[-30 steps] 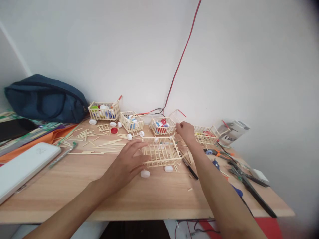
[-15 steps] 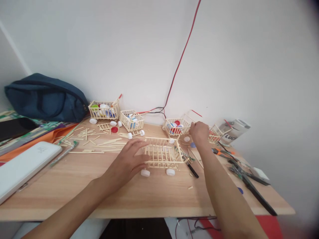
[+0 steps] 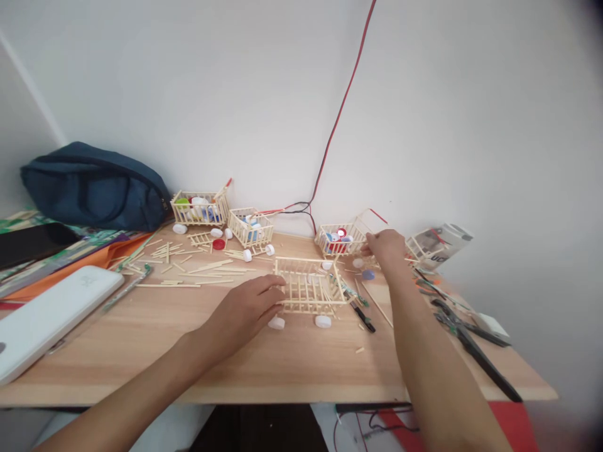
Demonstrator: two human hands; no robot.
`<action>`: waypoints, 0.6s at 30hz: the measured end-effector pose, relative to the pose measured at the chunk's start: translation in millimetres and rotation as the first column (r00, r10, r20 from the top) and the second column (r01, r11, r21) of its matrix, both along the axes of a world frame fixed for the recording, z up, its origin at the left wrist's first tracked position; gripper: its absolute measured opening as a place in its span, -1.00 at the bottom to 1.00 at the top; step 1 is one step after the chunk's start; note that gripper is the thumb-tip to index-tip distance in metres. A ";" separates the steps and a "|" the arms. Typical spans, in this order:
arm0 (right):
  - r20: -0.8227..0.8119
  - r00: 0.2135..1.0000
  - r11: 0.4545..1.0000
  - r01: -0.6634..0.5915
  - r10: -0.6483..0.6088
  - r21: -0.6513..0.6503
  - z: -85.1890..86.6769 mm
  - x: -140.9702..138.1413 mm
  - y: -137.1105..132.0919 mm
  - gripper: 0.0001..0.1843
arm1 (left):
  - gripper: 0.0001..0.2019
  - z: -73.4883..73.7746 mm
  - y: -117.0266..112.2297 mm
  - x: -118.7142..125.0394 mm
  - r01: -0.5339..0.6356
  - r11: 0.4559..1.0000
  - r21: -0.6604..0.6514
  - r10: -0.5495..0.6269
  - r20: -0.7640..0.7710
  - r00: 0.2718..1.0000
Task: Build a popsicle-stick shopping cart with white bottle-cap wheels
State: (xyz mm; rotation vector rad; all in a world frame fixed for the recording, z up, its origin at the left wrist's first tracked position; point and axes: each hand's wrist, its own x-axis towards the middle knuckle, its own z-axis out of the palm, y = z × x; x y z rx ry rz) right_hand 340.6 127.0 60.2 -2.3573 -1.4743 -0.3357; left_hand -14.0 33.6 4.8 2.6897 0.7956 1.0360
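Note:
An unfilled toy shopping cart (image 3: 311,292) of thin wooden sticks stands on white cap wheels in the middle of the table. My left hand (image 3: 249,307) has its fingers closed against the cart's left end; the thumb is hidden. Farther back, my right hand (image 3: 387,246) pinches the rear end of a second stick cart (image 3: 340,240), filled with red, white and blue caps. Its fingertips are partly hidden. Just right of that hand sits another stick cart (image 3: 426,245) with a red handle, partly covered by the hand. A blue cap (image 3: 368,275) lies below the hand.
Two more filled carts, a left one (image 3: 200,209) and a nearer one (image 3: 252,227), stand by the wall. Loose sticks (image 3: 211,270), a black pen (image 3: 362,317), pliers (image 3: 471,339), a white power bank (image 3: 61,320) and a blue bag (image 3: 98,188) lie around. A red-black cable (image 3: 342,113) hangs down.
My right hand has shifted a little right, and the filled cart beside it has moved slightly right. The far-right cart also sits farther right. My left fingers have drawn together at the middle cart's end.

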 end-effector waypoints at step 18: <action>-0.386 0.905 0.980 -0.126 0.178 0.156 -2.2 -39.6 -80.6 -0.77 | -0.83 1.8 10.9 1.0 -0.056 0.998 -0.019 0.056 0.008 0.998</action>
